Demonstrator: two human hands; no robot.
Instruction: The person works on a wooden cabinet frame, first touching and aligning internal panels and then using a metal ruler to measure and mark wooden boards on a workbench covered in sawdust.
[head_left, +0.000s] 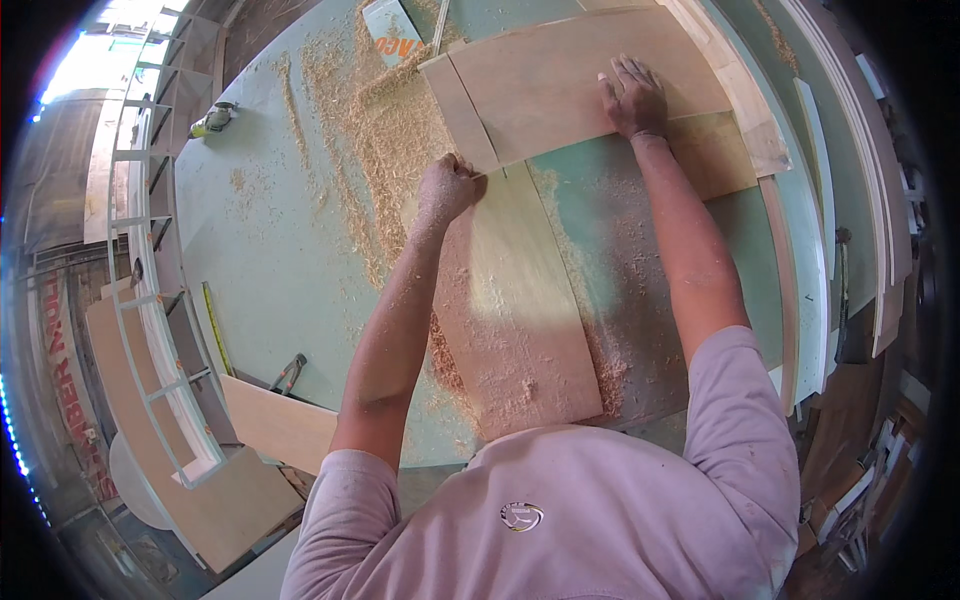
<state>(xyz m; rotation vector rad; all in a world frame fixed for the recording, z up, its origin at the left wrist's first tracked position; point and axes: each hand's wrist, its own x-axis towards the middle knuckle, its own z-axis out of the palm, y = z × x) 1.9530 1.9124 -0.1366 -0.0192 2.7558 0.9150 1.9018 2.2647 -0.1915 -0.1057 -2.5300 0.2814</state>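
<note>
A broad plywood panel (580, 85) lies crosswise over the far part of the green worktable, with a dark straight line across it near its left end. My left hand (447, 186) is closed at the panel's near left corner and seems to pinch its edge; the fingertips are partly hidden. Flat on top of the panel, toward its right side, rests my right hand (636, 98) with fingers spread. Beneath and nearer to me, a longer wooden board (525, 300) dusted with shavings runs toward my body. Another wood piece (712, 155) sticks out under the panel by my right forearm.
Wood shavings (370, 140) are heaped left of the panel on the green tabletop (250, 190). A power tool (213, 119) sits at the far left edge. Nearer are a yellow tape measure (215, 325) and a dark hand tool (290, 372). Long strips (815, 190) line the right side.
</note>
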